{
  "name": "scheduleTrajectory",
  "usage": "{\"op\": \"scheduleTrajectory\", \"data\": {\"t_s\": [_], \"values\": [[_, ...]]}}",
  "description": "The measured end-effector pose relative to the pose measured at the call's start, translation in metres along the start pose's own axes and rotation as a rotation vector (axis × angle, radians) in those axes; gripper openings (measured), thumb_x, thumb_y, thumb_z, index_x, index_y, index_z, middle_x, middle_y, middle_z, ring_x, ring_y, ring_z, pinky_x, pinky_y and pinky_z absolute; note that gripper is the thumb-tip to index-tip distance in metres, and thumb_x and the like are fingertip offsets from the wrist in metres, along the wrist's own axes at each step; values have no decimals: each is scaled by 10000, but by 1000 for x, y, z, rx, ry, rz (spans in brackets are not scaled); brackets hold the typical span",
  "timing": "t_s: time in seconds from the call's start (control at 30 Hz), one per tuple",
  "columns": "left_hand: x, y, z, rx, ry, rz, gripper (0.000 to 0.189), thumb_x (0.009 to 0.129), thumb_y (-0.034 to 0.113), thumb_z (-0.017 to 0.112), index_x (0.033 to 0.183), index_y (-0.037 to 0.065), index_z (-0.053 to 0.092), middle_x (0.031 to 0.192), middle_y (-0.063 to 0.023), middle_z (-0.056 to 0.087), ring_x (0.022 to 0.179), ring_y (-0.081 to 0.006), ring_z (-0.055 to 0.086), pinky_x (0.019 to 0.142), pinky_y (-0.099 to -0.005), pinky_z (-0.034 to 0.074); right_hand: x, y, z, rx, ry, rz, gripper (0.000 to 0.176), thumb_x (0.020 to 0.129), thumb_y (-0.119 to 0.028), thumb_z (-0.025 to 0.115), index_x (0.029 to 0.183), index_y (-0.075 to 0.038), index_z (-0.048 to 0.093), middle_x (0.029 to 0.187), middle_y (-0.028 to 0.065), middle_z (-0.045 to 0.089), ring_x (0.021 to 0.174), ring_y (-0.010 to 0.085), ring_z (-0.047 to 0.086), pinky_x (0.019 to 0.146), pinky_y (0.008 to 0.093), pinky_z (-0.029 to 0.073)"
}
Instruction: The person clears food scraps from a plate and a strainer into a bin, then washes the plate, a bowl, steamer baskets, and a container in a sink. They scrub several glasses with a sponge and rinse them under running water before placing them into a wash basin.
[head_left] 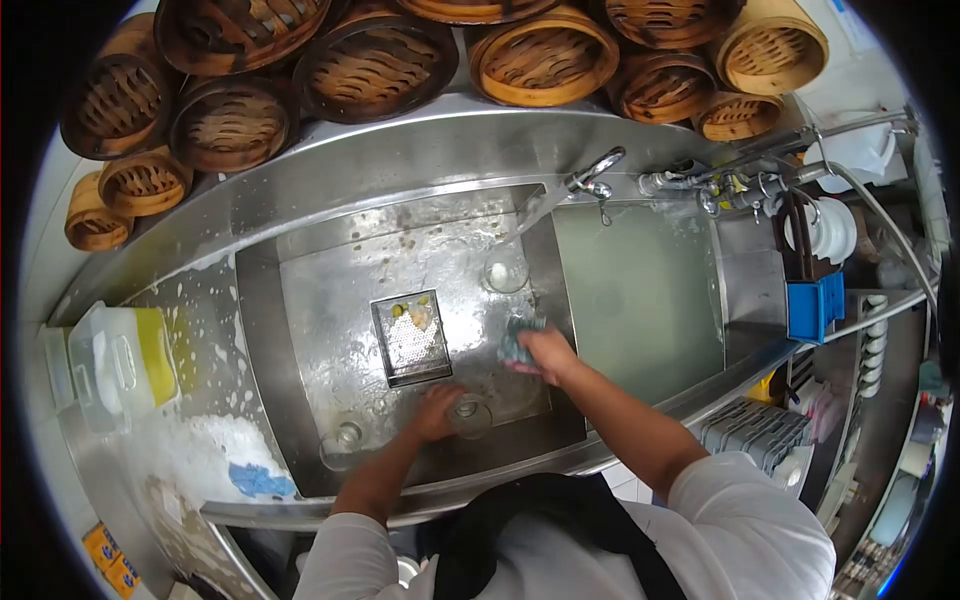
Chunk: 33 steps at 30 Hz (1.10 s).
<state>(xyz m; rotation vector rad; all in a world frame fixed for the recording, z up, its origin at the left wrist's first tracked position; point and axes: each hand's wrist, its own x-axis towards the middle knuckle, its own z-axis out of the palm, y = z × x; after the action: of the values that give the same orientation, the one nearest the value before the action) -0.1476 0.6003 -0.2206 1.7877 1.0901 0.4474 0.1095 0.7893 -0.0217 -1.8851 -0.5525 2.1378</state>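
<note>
In the left basin of a steel sink, my left hand has its fingers closed around the side of a clear glass. Farther right, my right hand grips a blurred grey-green thing whose kind I cannot make out. Just beyond it another clear glass sits on the basin floor. A further glass lies near the front left corner. Between my hands and the back wall is a square perforated drain strainer with food scraps in it.
The right basin holds cloudy water, with a faucet behind. Bamboo steamers line the back ledge. A plastic container, foam and a blue cloth are at left. A blue container hangs at right.
</note>
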Motion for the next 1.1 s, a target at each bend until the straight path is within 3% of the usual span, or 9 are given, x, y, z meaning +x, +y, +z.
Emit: {"op": "scheduleTrajectory", "data": {"t_s": [0.13,0.2,0.43,0.6,0.73,0.83,0.97,1.03,1.1], "values": [[11,26,-3,-36,-10,-169,861,647,397,894,1408,184,553,1445,-79,553,1402,-328,438,1138,-560,292,-36,46,-6,-326,43,-191,455,871,-76,667,1316,-93,576,1203,106,663,1074,303,682,852,417,585],[11,42,-6,-21,6,-199,810,655,404,886,1381,224,575,1406,-65,580,1385,-317,448,1115,-568,292,-52,63,2,-1038,56,-843,468,785,-19,706,1240,-100,637,1196,116,675,1140,329,648,971,408,535],[16,50,9,66,14,-129,756,642,420,877,1305,171,614,1324,-96,616,1332,-331,491,1110,-546,320,-40,125,21,-1261,138,-1107,412,702,-1,721,1105,-89,711,1105,118,703,1063,337,645,969,443,505],[17,49,-10,-440,189,-136,719,639,212,865,1281,70,574,1194,-193,648,1154,-383,605,974,-442,500,-91,90,41,-1228,81,-1377,467,721,-6,690,1167,-143,722,1052,98,727,982,348,647,887,442,535],[-10,152,-99,40,271,-66,616,684,188,818,1219,56,543,1092,-220,669,1033,-430,635,911,-494,525,-95,109,73,-1167,276,-1069,358,814,-111,675,1146,-217,753,1037,91,745,873,357,676,769,429,569],[-32,191,-153,316,218,-205,520,718,211,772,1163,49,559,1009,-250,684,991,-461,636,873,-521,524,-92,101,89,159,-310,-186,466,950,-288,628,1384,-128,569,1246,70,672,1094,282,658,845,437,558],[-69,260,-224,438,45,-280,548,702,224,788,1171,55,560,1006,-236,690,1011,-448,645,879,-515,524,-156,97,139,-772,-383,-961,542,902,-310,747,1335,-39,565,1264,97,655,1161,216,614,1013,382,482],[-92,276,-231,461,-72,-362,569,693,231,794,1182,58,561,1017,-229,693,1023,-440,646,887,-510,523,-166,86,156,-682,-414,-905,522,871,-302,784,1280,-31,604,1192,97,684,1106,216,635,983,376,499],[-113,267,-226,669,600,167,646,675,248,807,1238,45,562,1015,-209,709,967,-431,669,865,-503,540,-186,61,179,-603,-447,-851,503,840,-294,821,1224,-23,643,1121,96,713,1050,216,657,953,371,516]]}}
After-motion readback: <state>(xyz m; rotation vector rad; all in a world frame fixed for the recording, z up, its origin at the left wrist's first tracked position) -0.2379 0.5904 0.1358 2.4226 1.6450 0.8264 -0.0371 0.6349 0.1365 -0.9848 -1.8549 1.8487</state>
